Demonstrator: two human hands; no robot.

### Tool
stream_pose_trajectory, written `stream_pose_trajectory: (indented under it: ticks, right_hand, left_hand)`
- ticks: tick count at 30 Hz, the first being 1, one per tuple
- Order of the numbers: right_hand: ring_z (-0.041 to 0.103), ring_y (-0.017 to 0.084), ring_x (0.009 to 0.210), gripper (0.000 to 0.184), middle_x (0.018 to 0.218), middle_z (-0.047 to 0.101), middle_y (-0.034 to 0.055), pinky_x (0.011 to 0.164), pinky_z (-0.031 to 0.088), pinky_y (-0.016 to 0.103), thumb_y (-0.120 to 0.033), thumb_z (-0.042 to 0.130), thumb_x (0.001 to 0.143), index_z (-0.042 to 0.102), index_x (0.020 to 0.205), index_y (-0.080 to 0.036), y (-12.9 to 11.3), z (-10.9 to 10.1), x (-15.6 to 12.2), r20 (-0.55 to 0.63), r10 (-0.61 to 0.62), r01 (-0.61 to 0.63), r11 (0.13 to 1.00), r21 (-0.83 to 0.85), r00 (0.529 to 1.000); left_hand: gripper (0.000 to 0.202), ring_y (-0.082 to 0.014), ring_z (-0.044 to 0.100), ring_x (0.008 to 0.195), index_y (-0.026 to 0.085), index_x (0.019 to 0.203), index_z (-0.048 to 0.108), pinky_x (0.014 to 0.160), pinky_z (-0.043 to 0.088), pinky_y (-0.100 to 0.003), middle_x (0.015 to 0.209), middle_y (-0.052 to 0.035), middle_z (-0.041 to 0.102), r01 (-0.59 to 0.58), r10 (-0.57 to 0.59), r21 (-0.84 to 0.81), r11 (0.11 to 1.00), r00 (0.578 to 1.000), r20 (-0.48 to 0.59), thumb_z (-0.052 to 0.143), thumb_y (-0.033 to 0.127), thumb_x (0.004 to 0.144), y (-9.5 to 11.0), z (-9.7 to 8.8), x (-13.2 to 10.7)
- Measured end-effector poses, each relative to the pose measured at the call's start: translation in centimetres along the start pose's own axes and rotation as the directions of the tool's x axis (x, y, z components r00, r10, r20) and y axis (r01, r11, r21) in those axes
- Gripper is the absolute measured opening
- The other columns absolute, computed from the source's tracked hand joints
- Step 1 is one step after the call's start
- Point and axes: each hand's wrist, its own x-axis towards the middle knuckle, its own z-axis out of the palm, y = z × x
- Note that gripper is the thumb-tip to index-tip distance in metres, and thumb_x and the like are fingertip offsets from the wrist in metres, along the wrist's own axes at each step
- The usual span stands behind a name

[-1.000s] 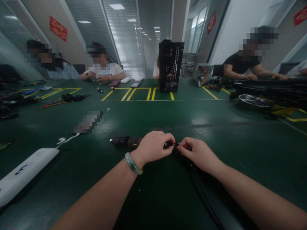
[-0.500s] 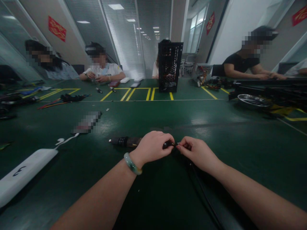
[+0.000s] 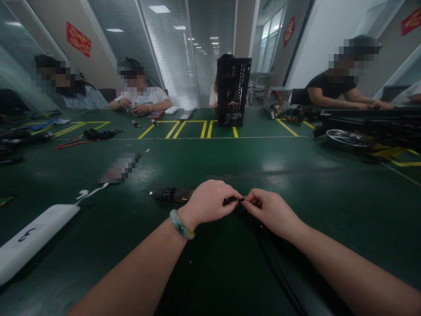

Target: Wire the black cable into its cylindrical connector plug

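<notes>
Left hand point(image 3: 208, 204): fingers point(image 3: 227, 193) closed, gripping a small black plug point(image 3: 231, 201) from above; a pale green bangle point(image 3: 180, 224) circles the wrist.
Right hand point(image 3: 271, 213): fingers point(image 3: 252, 202) pinched closed at the plug's far end, facing the left hand.
Change: a thin metal tip point(image 3: 244, 198) shows more plainly between the hands than a moment ago, and the hands stand slightly further apart.
Black cable point(image 3: 279, 259): leaves from under the right hand and runs toward the near edge of the bench point(image 3: 329, 184), cut off by the frame.
Hidden: fingers cover most of the plug; how it joins the cable cannot be made out.
Nearby: a black tool point(image 3: 171, 195) lies just beyond the left hand; a white power strip point(image 3: 36, 232) lies further left.
Far end: a black mesh case point(image 3: 233, 92) stands on the bench, with co-workers point(image 3: 140, 96) seated around.
</notes>
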Motion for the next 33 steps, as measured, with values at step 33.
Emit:
stream_pose_trajectory:
  ticks: [33]
  right_hand:
    - [0.061, 0.014, 0.064, 0.014, 0.073, 0.067, -0.001, 0.054, 0.04, 0.022, -0.031, 0.056, 0.086, 0.062, 0.081, -0.02, -0.08, -0.07, 0.01, -0.004, 0.021, -0.021, 0.997, 0.074, 1.0]
  left_hand:
    - [0.021, -0.0182, 0.058, 0.098, 0.024, 0.11, 0.059, 0.087, 0.044, -0.034, 0.106, -0.0013, 0.064, 0.095, -0.095, -0.017, 0.995, 0.995, 0.019, 0.053, 0.027, 0.09, 0.7, -0.41, -0.25]
